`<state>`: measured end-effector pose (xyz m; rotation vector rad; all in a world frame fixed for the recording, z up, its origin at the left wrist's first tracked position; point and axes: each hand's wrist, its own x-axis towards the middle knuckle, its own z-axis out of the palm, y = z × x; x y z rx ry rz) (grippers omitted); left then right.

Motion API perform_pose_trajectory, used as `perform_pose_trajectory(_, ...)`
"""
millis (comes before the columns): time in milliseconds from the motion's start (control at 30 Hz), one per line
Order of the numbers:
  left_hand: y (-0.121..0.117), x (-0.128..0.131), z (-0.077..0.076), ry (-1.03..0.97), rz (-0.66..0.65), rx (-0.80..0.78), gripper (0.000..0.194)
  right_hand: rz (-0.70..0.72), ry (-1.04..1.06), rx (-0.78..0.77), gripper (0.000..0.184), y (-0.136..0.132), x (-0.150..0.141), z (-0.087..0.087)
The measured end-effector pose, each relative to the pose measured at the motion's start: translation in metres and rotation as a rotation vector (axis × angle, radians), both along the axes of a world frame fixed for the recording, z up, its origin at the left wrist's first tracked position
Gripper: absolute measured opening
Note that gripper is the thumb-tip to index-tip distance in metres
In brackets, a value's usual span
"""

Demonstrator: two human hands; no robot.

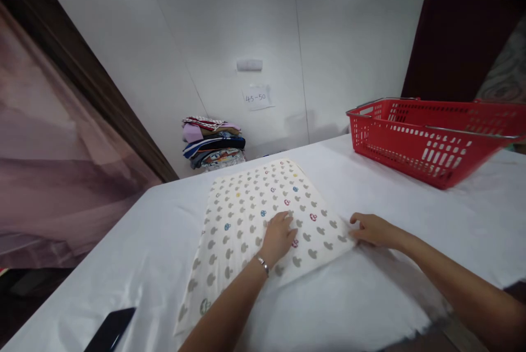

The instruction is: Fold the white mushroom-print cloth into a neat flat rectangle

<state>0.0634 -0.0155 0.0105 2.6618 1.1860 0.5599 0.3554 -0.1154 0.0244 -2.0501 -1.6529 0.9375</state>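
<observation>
A cream cloth printed with grey and coloured mushrooms [246,215] lies spread, mostly flat, on the white-covered table. My left hand [278,239] rests on its middle, fingers apart and slightly bent, with a silver bracelet at the wrist. At the cloth's near right corner, my right hand [370,230] pinches the edge between thumb and fingers. My left forearm covers part of the cloth's near edge.
A red plastic basket [411,146] with metal handles stands at the back right. Folded fabrics are stacked [213,143] beyond the far edge by the wall. A dark phone [110,331] lies at the front left. A pink curtain [61,149] hangs on the left.
</observation>
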Motion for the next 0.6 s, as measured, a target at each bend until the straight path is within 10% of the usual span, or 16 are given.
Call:
perform_pose_trajectory(233,-0.013,-0.011,-0.015,0.010,0.030,0.074,0.029,-0.031,-0.080,0.199,0.016,0.110,-0.009,0.020)
perform_pose_trajectory(433,-0.014,-0.011,-0.015,0.003,0.029,0.079,0.029,-0.132,-0.227,0.185,0.020,0.211,-0.028,0.005)
perform_pose_trajectory(600,-0.013,-0.013,-0.018,0.002,0.027,0.074,0.032,-0.165,-0.296,0.128,0.024,0.244,-0.031,-0.010)
